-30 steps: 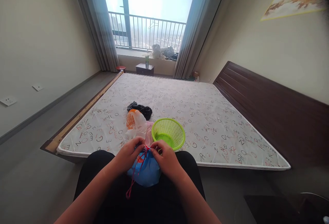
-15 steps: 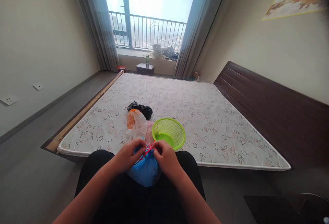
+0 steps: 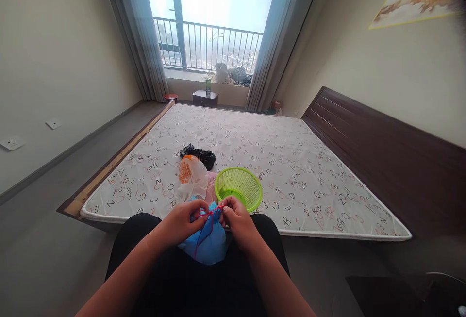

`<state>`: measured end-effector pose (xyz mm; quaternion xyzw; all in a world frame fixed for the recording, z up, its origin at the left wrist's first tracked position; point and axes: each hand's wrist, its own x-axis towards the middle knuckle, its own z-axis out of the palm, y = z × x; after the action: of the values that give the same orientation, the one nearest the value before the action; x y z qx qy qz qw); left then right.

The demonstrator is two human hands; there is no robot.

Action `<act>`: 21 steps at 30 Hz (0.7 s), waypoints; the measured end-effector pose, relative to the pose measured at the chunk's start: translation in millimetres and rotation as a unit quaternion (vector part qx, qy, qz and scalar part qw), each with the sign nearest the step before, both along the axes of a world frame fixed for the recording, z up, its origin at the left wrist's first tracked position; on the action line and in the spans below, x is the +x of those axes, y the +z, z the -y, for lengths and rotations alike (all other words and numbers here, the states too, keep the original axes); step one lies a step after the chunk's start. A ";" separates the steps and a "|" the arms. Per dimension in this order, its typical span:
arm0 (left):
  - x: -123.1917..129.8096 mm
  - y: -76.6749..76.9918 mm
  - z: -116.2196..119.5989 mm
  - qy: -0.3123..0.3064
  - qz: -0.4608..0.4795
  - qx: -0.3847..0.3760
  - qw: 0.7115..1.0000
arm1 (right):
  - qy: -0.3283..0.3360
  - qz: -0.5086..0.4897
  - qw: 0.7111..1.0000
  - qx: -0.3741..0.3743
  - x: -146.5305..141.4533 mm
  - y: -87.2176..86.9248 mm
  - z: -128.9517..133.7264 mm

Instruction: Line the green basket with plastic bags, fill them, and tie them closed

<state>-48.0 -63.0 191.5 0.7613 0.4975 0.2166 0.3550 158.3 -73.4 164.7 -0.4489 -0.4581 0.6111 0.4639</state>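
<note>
A blue plastic bag (image 3: pixel 209 246) rests in my lap, its gathered neck pointing up toward the mattress. Red string (image 3: pixel 210 214) is looped around that neck, with a loose end hanging down the bag's front. My left hand (image 3: pixel 187 217) pinches the string on the left side of the neck. On the other side, my right hand (image 3: pixel 236 217) is closed on the string's right part, fingertips together. Just beyond my hands stands a green plastic basket (image 3: pixel 251 188), with a pink cloth (image 3: pixel 211 186) beside it.
The bare mattress (image 3: pixel 291 176) with printed letters spreads out before my knees. On it lie a white and orange plastic bag (image 3: pixel 192 176) and a black plastic bag (image 3: pixel 204 158). A dark headboard (image 3: pixel 382 132) runs along the right. A small nightstand (image 3: pixel 205 98) stands by the window.
My hands have drawn slightly apart, stretching the red string out sideways across the bag's neck. One string end now hangs down the front of the blue bag.
</note>
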 end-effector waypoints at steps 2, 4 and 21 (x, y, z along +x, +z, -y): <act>-0.8 0.3 -1.8 0.036 -0.007 0.000 0.999 | 0.002 -0.029 1.000 -0.011 1.0 -1.2 -0.7; -1.1 1.0 -3.2 0.063 -0.004 0.005 0.998 | 0.019 -0.037 0.999 -0.016 2.1 -0.6 -0.7; 1.9 7.7 -2.0 0.033 0.031 -0.018 0.999 | -0.172 0.040 0.978 0.107 5.6 6.0 2.3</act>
<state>-46.1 -61.0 199.2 0.7307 0.5152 0.2424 0.3767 163.9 -75.8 170.7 -0.4929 -0.4552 0.4511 0.5885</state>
